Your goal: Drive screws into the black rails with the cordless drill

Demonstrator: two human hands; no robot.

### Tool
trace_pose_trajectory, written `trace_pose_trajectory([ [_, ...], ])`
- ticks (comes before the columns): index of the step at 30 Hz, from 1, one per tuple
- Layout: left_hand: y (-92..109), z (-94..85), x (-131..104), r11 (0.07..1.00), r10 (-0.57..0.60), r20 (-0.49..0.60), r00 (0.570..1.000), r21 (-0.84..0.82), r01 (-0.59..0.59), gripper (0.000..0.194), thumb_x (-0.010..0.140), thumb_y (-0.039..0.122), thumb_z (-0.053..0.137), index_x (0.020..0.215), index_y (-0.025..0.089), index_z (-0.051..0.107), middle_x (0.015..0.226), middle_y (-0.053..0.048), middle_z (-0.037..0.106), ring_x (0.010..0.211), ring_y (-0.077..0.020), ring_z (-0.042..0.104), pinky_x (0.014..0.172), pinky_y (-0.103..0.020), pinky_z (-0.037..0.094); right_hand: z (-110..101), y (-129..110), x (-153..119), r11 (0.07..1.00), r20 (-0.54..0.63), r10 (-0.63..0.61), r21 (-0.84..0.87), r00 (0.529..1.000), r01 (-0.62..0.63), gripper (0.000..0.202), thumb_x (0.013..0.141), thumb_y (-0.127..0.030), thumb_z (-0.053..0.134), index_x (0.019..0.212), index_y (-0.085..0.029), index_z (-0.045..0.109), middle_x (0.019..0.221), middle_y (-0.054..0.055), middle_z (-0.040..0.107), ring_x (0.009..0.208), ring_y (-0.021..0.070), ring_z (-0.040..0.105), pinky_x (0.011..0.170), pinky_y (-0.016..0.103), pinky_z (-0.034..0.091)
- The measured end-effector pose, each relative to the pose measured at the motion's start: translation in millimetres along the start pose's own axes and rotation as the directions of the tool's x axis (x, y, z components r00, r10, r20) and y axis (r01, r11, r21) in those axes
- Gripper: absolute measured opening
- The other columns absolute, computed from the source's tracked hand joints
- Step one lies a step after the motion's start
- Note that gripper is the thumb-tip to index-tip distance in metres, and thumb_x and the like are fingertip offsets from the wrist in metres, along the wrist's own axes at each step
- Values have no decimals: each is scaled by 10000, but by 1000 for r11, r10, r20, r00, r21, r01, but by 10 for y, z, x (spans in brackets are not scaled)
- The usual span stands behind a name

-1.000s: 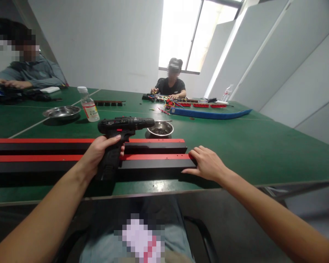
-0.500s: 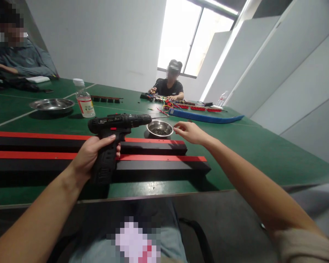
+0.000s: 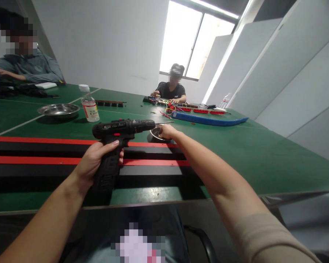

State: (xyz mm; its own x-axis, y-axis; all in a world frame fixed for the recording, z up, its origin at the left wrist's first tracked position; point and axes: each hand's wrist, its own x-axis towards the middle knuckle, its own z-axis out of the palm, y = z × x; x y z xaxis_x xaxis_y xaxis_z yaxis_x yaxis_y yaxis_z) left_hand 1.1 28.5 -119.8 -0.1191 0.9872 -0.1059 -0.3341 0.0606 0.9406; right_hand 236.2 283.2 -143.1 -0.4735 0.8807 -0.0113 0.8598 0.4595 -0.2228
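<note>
My left hand (image 3: pixel 94 160) is wrapped round the grip of a black cordless drill (image 3: pixel 113 130), thumb along its side below the red switch. The drill's long thin bit points right, past the rim of a small metal bowl (image 3: pixel 154 137). My right hand (image 3: pixel 168 131) is down in that bowl, fingers curled and bent inward; their tips and whatever lies between them are hidden. Two long black bars with red top faces, a rear bar (image 3: pixel 142 149) and a front bar (image 3: pixel 148 170), lie side by side beneath the drill and my right forearm.
On the green table (image 3: pixel 249 153) stand a bottle (image 3: pixel 90 109) and a wide metal dish (image 3: pixel 59 111) at left. A curved blue strip (image 3: pixel 211 119) lies beyond the bowl. One person (image 3: pixel 171 89) handles wired parts across the table; another person (image 3: pixel 41 69) sits at far left.
My right hand has moved left from beside the small bowl into it, and its fingers have curled. My left hand still holds the drill. The whole view has shifted slightly.
</note>
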Motion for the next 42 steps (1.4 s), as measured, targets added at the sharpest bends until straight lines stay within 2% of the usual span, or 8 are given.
trace_pose_trajectory([
  [4,3,-5,-15,1000,-15,15,1000,0,15,273,767,298,801,908,93,688,756,-62,707,581,-138,672,553,-220,584,-61,19,-67,998,-21,58,31,998,-57,193,799,-266,738,963,-166,763,803,67,719,693,185,627,629,249,443],
  [7,-7,-14,-11,1000,-21,36,999,21,20,280,778,312,797,919,98,684,757,-53,709,585,-132,671,558,-213,579,-107,22,-144,998,-61,28,54,998,-25,195,845,-292,707,990,-169,755,772,56,700,670,168,606,631,246,429],
  [15,-13,-25,19,997,-36,-3,999,66,37,302,771,327,803,938,101,691,766,-63,721,593,-144,683,564,-215,587,-140,124,-361,972,-148,59,232,987,-23,275,868,-392,687,747,-148,720,643,26,633,584,131,545,549,230,368],
  [23,13,21,-43,997,-66,-24,998,34,66,304,763,299,821,955,109,684,788,-55,721,606,-137,688,580,-213,597,-210,105,-397,979,-172,69,202,983,-33,219,889,-333,693,938,-143,790,750,62,709,633,145,581,576,245,371],
  [27,6,-7,-7,998,-54,-27,998,41,55,287,749,285,830,930,106,697,777,-63,726,609,-148,689,613,-240,617,-199,83,-383,973,-163,101,221,981,-63,207,871,-325,711,934,-146,795,785,75,726,653,149,599,570,241,370],
  [32,0,-41,26,993,-98,-38,995,65,100,297,739,318,838,877,87,711,761,-72,724,591,-149,684,554,-211,587,-253,61,-456,962,-178,83,272,981,-32,234,889,-326,686,931,-114,776,734,62,691,617,140,556,565,253,354],
  [36,1,-39,15,992,-94,-33,995,79,97,303,731,315,843,889,93,712,777,-65,723,608,-146,684,567,-211,586,-336,82,-649,903,-174,33,428,984,46,238,902,-333,680,866,-105,738,704,35,650,596,115,509,564,244,351],
  [42,-44,-77,43,991,-51,-2,999,126,51,358,730,347,838,956,103,706,782,-66,710,611,-150,673,561,-226,580,-290,179,-1226,675,-188,7,726,982,134,380,880,-506,685,836,-128,684,661,12,586,576,110,494,532,235,369],
])
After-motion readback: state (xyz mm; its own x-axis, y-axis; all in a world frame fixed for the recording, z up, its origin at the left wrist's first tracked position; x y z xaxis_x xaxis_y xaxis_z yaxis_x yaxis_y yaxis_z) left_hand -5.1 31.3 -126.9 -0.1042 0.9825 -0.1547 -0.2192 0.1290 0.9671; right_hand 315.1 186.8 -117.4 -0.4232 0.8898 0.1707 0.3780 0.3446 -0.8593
